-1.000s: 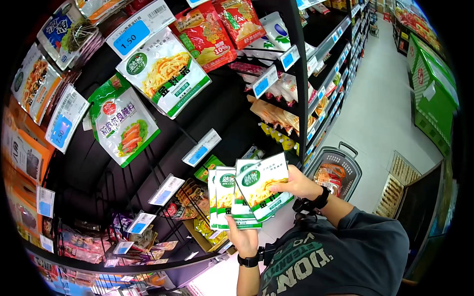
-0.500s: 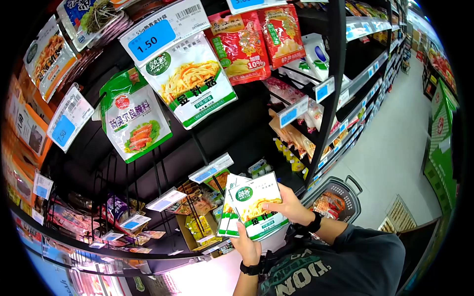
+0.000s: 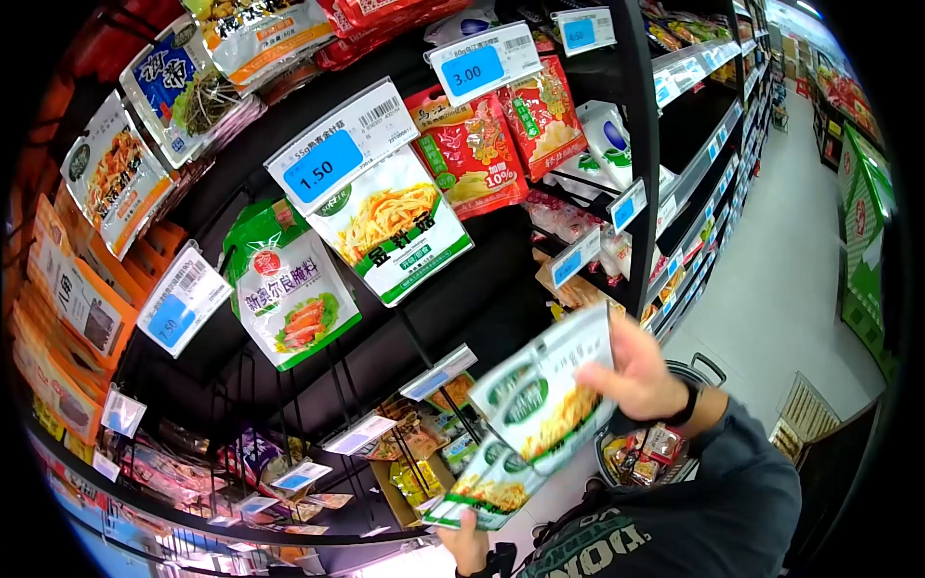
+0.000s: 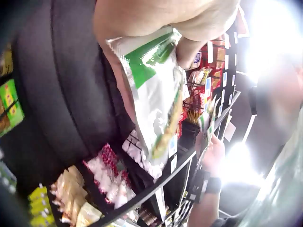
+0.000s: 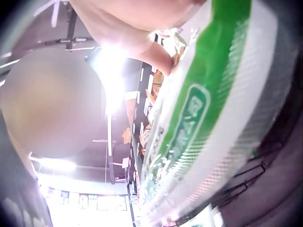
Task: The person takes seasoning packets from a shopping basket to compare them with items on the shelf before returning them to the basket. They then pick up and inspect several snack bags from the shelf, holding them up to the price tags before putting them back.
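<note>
My right hand (image 3: pixel 641 376) grips white-and-green enoki mushroom packets (image 3: pixel 544 385) by their right edge, thumb across the front. Below it, my left hand (image 3: pixel 467 544) pinches another enoki mushroom packet (image 3: pixel 496 482) at its lower end. The two lots overlap in the head view, blurred by motion. In the left wrist view the packet (image 4: pixel 151 90) hangs between thumb and fingers, and the right hand (image 4: pixel 215 153) shows farther off with its packets. A packet's green band (image 5: pixel 213 90) fills much of the right wrist view, under my right hand.
A matching enoki packet (image 3: pixel 395 226) hangs on a hook behind a 1.50 price tag (image 3: pixel 328 169). Beside it hangs a green marinade packet (image 3: pixel 294 299). Bare hooks stick out below. A grey shopping basket (image 3: pixel 708 371) with goods stands on the floor at right, near the shelf upright (image 3: pixel 641 144).
The fanned packets were held close together near my body; now my right hand has risen with its packets, nearer the camera and shelf, while my left hand sits lower and farther from it.
</note>
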The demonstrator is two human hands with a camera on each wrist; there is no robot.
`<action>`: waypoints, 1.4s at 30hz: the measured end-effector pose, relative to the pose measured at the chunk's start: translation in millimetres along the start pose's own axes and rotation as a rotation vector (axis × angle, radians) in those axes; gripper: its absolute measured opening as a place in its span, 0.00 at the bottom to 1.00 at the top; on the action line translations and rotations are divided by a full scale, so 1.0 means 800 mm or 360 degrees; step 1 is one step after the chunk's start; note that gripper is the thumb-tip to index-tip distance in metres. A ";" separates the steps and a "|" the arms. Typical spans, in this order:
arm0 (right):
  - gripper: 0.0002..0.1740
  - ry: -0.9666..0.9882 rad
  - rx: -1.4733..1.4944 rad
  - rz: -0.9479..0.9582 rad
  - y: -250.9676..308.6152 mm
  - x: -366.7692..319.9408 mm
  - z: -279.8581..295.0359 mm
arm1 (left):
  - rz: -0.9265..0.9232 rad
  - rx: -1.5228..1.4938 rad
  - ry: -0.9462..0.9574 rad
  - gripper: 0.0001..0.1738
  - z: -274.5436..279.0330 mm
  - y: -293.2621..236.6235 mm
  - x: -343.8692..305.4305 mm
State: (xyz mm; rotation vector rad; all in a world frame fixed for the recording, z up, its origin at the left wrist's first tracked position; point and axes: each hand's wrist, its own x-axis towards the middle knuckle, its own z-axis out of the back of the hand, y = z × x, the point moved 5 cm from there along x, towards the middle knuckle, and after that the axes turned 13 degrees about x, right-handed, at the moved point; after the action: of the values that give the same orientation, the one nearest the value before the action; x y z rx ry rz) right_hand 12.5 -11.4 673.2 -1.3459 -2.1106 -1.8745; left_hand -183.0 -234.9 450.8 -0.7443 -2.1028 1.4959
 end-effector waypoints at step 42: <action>0.25 -0.0212 -0.0494 0.0992 0.062 0.209 -0.054 | -0.0446 -0.0022 0.0097 0.25 0.063 -0.134 0.027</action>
State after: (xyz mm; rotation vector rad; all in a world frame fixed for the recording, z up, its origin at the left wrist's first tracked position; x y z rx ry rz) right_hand -85.5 44.5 812.9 -1.9430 -1.2295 -1.8973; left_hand -249.1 -284.6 538.2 -0.4698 -2.0745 1.2927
